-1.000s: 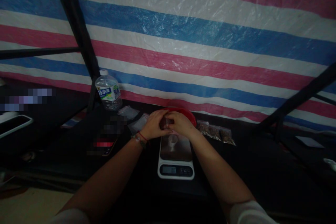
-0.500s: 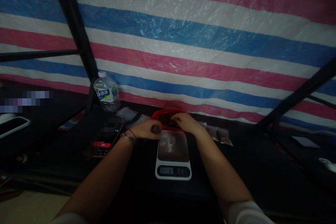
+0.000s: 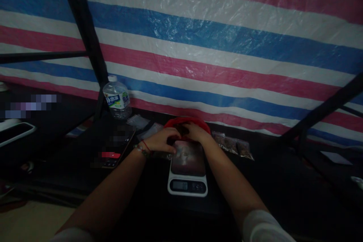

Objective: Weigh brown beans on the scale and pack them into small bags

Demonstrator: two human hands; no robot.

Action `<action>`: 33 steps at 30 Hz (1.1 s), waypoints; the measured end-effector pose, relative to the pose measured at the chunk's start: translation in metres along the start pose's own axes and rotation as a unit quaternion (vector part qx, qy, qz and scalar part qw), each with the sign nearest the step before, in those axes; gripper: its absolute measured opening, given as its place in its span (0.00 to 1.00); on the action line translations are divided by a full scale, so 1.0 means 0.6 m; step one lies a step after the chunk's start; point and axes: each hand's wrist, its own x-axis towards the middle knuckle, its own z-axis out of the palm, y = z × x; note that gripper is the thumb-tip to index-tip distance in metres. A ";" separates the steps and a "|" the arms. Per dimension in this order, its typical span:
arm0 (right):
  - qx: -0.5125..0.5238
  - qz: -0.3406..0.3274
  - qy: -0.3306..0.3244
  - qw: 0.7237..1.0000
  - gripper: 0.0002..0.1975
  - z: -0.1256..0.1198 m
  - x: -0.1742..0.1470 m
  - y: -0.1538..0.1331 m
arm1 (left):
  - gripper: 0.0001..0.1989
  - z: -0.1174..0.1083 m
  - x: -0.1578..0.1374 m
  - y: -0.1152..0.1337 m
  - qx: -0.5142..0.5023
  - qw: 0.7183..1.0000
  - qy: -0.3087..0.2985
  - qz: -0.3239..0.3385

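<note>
My left hand (image 3: 163,138) is at the near left rim of a red bowl (image 3: 205,125), its thumb and fingers curled; what they hold, if anything, is too dark to make out. Inside the bowl, my right hand (image 3: 195,132) has its fingers bent into brown dried pieces (image 3: 180,127), close to my left fingertips. The fingertips themselves are partly hidden. Just in front of the bowl lies a white kitchen scale (image 3: 187,166) with a dark metal plate and a lit display; both hands are beyond its plate.
Filled small clear bags (image 3: 245,149) lie right of the bowl. Flat clear bags (image 3: 138,121) are on the left, near a phone (image 3: 119,149) and a large plastic bottle (image 3: 117,98). Dark frame bars (image 3: 87,34) stand before a striped sheet (image 3: 212,45).
My left hand has moved slightly right and over the bowl's rim, its thumb now further from the fingers. My right hand has shifted a little within the bowl, and the hands are closer together.
</note>
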 end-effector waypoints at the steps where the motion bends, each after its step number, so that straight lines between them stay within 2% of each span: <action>1: -0.001 0.001 -0.014 1.000 0.31 0.000 0.006 -0.003 | 0.28 0.008 0.003 0.003 0.007 1.000 0.003 0.007; 4: -0.014 0.003 -0.054 0.998 0.34 -0.002 0.020 -0.014 | 0.32 0.033 0.011 0.011 0.032 0.999 -0.020 0.007; 8: -0.040 -0.010 -0.066 0.997 0.28 -0.006 0.026 -0.023 | 0.24 0.053 0.019 0.018 0.056 0.997 -0.056 0.016; 12: -0.066 -0.015 -0.057 0.996 0.19 -0.012 0.018 -0.025 | 0.15 0.049 0.017 0.018 0.065 0.996 -0.056 -0.001; 18: -0.064 -0.015 -0.053 0.996 0.18 -0.013 0.006 -0.025 | 0.13 0.039 0.006 0.006 0.020 0.997 -0.043 -0.056; 21: -0.064 -0.014 -0.051 0.997 0.14 -0.013 0.005 -0.030 | 0.13 0.043 0.010 -0.004 0.034 0.998 0.005 -0.048; 24: -0.055 -0.008 -0.050 0.997 0.12 -0.015 0.006 -0.029 | 0.13 0.049 0.018 -0.019 0.061 0.989 0.122 -0.050; 27: -0.041 0.000 -0.021 0.999 0.12 -0.019 0.005 -0.018 | 0.18 0.051 0.024 -0.036 0.101 0.965 0.235 -0.060; 29: -0.021 0.005 0.021 1.000 0.11 -0.025 0.004 -0.010 | 0.22 0.052 0.028 -0.046 0.123 0.956 0.256 -0.074; 33: 0.035 0.004 0.120 0.992 0.10 -0.035 0.003 -0.010 | 0.24 0.054 0.036 -0.055 0.121 0.960 0.231 -0.103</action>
